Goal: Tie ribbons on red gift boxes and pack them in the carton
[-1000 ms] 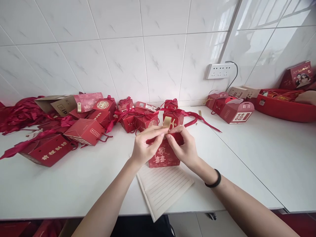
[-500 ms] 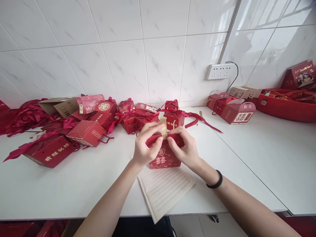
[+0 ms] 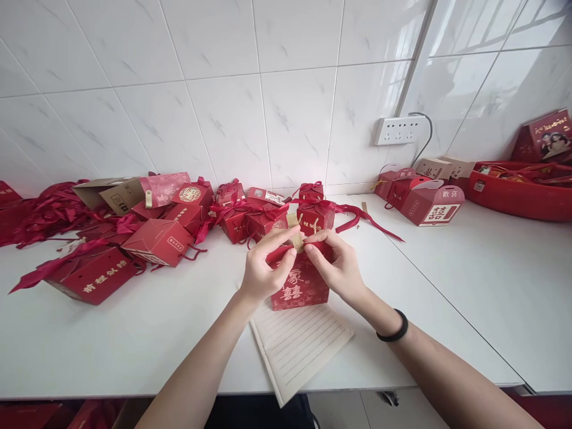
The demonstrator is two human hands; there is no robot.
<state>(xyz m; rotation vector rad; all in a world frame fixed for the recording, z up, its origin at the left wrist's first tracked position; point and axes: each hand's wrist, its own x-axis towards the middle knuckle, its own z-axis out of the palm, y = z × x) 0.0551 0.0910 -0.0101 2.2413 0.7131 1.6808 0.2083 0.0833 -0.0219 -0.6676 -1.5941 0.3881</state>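
Note:
A red gift box (image 3: 301, 286) with white Chinese characters stands upright in front of me, at the far end of a lined notebook (image 3: 299, 357). From its top edge rises a short gold strap (image 3: 295, 229). My left hand (image 3: 268, 262) pinches this strap between thumb and fingers. At the strap's right side, my right hand (image 3: 335, 259) is closed with thumb and forefinger together on the box's top edge. A black band circles the right wrist. The fingers partly hide the box's upper rim.
Several red boxes with ribbons (image 3: 230, 223) stand behind my hands. More boxes (image 3: 158, 238) and heaped red ribbon (image 3: 49, 208) lie to the left. On the right are favour boxes (image 3: 413, 205) and a red basin (image 3: 513, 193). A power strip (image 3: 399, 131) is mounted on the tiled wall.
My right fingertips have drawn in closer to the gold strap, and the strap's top leans slightly more to the left. The box stays in place.

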